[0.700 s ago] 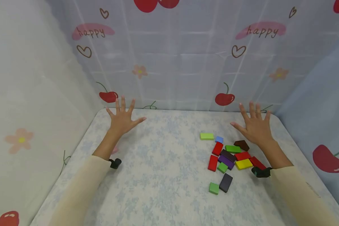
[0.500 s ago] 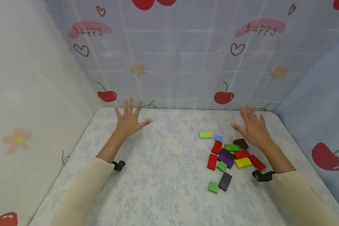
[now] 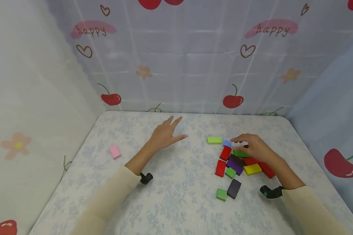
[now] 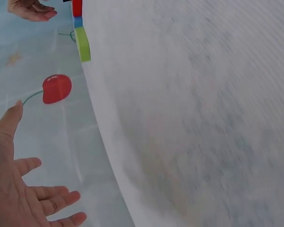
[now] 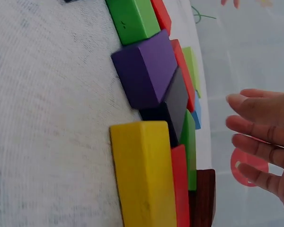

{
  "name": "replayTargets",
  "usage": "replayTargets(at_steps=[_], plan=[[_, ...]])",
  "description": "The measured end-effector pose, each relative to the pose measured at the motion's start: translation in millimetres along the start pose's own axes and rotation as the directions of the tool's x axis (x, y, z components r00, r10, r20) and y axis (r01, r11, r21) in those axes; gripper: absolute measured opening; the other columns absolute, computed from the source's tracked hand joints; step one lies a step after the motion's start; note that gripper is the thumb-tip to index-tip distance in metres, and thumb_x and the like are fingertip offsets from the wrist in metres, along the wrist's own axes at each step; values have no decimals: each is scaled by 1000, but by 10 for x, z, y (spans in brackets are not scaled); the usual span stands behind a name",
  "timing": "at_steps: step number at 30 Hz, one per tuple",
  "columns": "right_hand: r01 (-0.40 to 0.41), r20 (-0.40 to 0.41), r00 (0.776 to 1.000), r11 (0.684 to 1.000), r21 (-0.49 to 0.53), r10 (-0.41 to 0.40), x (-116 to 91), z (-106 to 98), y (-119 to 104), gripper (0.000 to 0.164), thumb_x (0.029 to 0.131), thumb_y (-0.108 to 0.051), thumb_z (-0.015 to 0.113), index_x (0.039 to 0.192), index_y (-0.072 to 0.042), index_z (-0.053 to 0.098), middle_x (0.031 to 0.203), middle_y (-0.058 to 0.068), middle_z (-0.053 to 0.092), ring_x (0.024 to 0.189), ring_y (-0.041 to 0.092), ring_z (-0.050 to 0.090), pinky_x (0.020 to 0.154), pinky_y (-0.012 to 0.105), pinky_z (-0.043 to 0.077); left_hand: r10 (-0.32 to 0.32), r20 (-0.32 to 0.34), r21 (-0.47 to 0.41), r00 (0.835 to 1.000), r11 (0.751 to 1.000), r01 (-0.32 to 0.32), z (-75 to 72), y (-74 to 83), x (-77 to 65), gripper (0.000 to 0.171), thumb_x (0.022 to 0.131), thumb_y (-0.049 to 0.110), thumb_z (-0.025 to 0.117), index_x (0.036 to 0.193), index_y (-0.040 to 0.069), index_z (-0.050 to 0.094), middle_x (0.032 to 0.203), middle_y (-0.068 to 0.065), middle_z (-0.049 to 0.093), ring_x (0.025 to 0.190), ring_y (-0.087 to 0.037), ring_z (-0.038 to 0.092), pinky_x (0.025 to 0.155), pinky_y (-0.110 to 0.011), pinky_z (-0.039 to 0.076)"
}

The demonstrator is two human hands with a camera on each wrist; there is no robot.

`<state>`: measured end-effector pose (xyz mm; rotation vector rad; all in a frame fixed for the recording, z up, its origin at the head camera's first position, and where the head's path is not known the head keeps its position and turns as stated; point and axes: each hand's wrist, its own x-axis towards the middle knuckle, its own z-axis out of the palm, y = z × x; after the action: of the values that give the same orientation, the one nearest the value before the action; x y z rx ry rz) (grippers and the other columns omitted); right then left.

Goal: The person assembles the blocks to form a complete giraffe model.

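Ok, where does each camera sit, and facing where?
Head: on the head, facing forward and down at the table; left hand, right hand, sleeves show.
Left wrist: worn there, facing table and curtain; both hands show.
Right wrist: worn there, facing blocks and curtain; mainly right hand shows.
Shared: both wrist views show the lime block.

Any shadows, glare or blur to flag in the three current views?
Head: pale sheen streaks on the back curtain, soft shadow beside the left sleeve; left wrist: broad, dim shadow on the table; right wrist: yellow block edges look clear.
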<state>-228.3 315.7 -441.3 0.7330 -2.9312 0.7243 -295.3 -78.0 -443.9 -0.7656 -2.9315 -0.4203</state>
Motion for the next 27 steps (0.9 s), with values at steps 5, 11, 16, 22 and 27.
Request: replayTargets(at_steps=[5, 11, 16, 22, 27], plan=[[7, 90, 996, 1000, 27, -9, 51, 70, -7, 37, 87, -3, 79, 123, -6, 74, 108, 10, 72, 94, 29, 63, 76, 43, 57, 33, 82, -58, 996, 998, -28, 154, 243, 146, 88, 92, 73, 54, 163, 27, 26, 156, -17, 40, 136, -36, 48, 89, -53, 54], [-1, 165, 986, 999, 36, -5, 100, 105, -28, 37, 87, -4, 80, 123, -8, 75, 103, 5, 73, 92, 24, 64, 78, 40, 56, 55, 153, -125, 987, 992, -36, 364, 459, 328, 85, 92, 68, 61, 161, 28, 31, 141, -12, 52, 114, -24, 59, 71, -38, 55], [-4, 210, 978, 999, 34, -3, 146, 129, -21, 37, 87, -2, 78, 124, -6, 74, 98, 3, 72, 90, 23, 64, 81, 47, 56, 79, 190, -158, 979, 986, -49, 511, 625, 471, 81, 92, 60, 67, 159, 25, 38, 131, -9, 56, 101, -17, 58, 68, -32, 52], [24, 224, 974, 1000, -4, -22, 177, 147, -28, 42, 87, 2, 78, 127, -7, 73, 99, 2, 72, 88, 21, 64, 79, 42, 57, 112, 211, -108, 971, 990, -91, 613, 837, 621, 71, 93, 58, 68, 152, 24, 50, 131, -6, 58, 109, -18, 59, 73, -33, 53], [26, 253, 967, 1000, -8, -23, 204, 155, -44, 45, 85, 9, 75, 127, -8, 73, 95, 2, 70, 84, 18, 62, 75, 34, 57, 121, 217, -74, 969, 991, -108, 665, 976, 695, 61, 91, 55, 71, 143, 24, 61, 125, -3, 61, 105, -15, 58, 75, -30, 51]])
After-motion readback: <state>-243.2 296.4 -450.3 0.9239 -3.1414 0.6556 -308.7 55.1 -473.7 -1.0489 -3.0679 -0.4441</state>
